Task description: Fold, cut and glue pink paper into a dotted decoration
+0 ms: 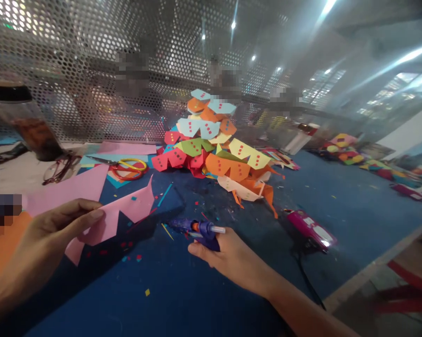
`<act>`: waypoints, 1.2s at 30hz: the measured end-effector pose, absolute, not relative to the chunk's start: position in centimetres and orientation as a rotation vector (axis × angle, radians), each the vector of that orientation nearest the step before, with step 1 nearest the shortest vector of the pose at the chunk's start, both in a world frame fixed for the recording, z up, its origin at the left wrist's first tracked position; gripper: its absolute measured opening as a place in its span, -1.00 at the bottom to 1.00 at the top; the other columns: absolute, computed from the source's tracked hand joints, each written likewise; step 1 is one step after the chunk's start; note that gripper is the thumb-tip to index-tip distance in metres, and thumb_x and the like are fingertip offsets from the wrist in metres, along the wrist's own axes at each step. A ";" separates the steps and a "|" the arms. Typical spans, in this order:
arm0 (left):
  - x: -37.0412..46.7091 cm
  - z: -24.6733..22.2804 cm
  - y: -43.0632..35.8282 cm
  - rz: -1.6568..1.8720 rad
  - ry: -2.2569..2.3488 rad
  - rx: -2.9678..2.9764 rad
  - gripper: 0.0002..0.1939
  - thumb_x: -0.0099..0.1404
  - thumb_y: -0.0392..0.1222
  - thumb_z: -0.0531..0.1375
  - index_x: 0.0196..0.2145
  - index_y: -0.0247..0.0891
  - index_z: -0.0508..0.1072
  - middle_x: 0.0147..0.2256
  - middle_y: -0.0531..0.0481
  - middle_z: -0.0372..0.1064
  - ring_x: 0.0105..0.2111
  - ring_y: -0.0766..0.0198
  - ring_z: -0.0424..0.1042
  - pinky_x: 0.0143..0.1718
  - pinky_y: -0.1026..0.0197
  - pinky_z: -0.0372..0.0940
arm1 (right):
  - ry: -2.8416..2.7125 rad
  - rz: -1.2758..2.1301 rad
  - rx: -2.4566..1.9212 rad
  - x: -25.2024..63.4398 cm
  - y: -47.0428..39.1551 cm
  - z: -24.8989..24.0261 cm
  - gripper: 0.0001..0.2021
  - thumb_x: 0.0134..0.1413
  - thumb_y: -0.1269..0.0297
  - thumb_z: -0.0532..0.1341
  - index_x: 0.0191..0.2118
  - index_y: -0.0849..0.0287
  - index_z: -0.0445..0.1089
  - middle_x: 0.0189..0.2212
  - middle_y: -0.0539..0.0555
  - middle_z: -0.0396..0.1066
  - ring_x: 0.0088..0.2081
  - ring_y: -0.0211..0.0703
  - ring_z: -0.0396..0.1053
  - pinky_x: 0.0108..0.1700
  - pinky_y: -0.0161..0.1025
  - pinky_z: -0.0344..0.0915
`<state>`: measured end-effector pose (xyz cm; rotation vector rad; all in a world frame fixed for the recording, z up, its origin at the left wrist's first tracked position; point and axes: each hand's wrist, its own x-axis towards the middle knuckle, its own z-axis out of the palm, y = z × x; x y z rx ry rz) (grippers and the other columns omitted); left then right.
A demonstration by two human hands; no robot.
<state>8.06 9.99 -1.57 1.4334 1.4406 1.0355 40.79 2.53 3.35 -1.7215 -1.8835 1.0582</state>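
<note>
My left hand (65, 231) pinches a pink paper butterfly (109, 222) between thumb and fingers, with a small blue square lying on its wing. In my right hand (228, 252) is a blue glue gun (199, 228), a clear glue stick poking from its back and its nozzle pointing left toward the pink paper. Nozzle and paper look apart. Behind them rises a pile of folded paper butterflies (228, 166) in orange, red, green, yellow and light blue, many with rows of small squares. Tiny paper bits (138, 257) are scattered on the blue table between my hands.
Scissors (130, 168) with yellow and red handles lie on coloured sheets at left, near eyeglasses (61, 167) and a dark-lidded jar (33, 124). A magenta device (311, 229) with a black cord sits at right. A perforated metal screen (91, 93) stands behind, with people beyond it.
</note>
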 end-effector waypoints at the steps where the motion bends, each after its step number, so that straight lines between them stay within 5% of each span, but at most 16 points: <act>1: 8.0 -1.6 9.9 1.039 1.421 1.460 -0.75 0.12 0.11 0.31 -0.34 -0.07 0.56 -0.48 0.13 0.42 -0.48 0.29 0.31 -0.48 0.24 0.22 | -1.882 1.060 -1.733 40.8 2.6 3.2 -0.76 0.21 0.14 0.27 -0.42 0.13 0.35 -0.58 -0.10 0.27 -0.51 -0.30 0.24 -0.46 -0.36 0.19; 14: 7.7 -1.8 9.7 1.018 1.359 1.438 -0.68 0.21 0.15 0.32 -0.27 -0.14 0.56 -0.41 0.10 0.43 -0.42 0.29 0.29 -0.43 0.31 0.21 | -1.903 1.045 -1.752 40.8 2.6 2.9 -0.78 0.21 0.14 0.27 -0.40 0.13 0.40 -0.60 -0.09 0.33 -0.48 -0.26 0.31 -0.42 -0.35 0.25; 36: 9.8 0.8 9.2 0.997 1.377 1.455 -0.60 0.10 0.26 0.31 -0.43 -0.15 0.54 -0.59 0.10 0.34 -0.54 0.30 0.27 -0.50 0.28 0.21 | -1.770 0.915 -1.560 40.7 0.9 4.1 -0.67 0.23 -0.06 0.19 -0.38 0.10 0.39 -0.57 -0.05 0.31 -0.54 -0.27 0.28 -0.50 -0.34 0.28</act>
